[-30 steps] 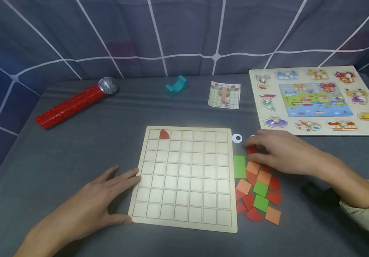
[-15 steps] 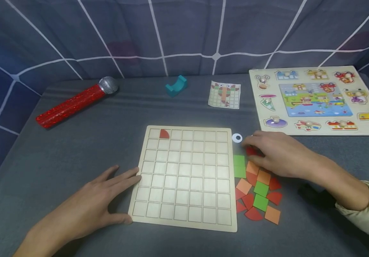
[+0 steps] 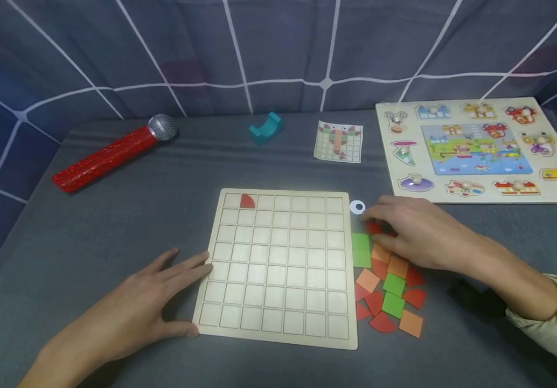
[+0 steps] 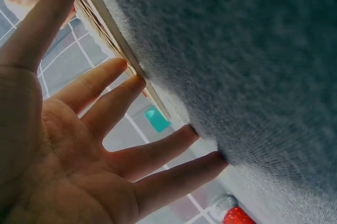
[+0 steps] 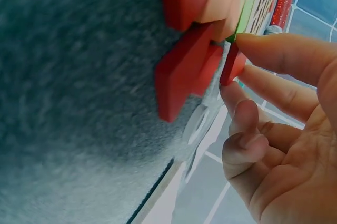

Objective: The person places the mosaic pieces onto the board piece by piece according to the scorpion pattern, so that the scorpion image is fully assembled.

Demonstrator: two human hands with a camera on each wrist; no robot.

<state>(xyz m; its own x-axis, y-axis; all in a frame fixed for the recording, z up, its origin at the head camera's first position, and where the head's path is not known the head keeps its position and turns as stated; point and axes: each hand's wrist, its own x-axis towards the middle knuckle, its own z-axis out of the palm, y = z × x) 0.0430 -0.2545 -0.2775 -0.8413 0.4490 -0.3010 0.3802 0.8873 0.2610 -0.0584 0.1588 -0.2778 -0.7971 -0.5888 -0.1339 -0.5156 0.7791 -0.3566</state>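
Left hand [image 3: 150, 302]: fingers spread, touching wooden grid board [image 3: 277, 272] | right hand [image 3: 416, 229]: fingers pinching red tile [image 5: 233, 66] near eye disc [image 3: 357, 207]

I log a wooden grid board [image 3: 278, 269], flat, red quarter-circle [image 3: 247, 201] in top row. I see a red piece [image 5: 231, 66] pinched nearby.

Before me on the bench [image 3: 128, 231], a board [image 3: 278, 278] holds one tile [image 3: 247, 201] in its far row; loose tiles [image 3: 394, 284] lie right of it. Along the far edge, left to right: microphone [image 3: 113, 156], block [image 3: 265, 129], card [image 3: 338, 142], then puzzle [image 3: 439, 191] toward the far right corner.
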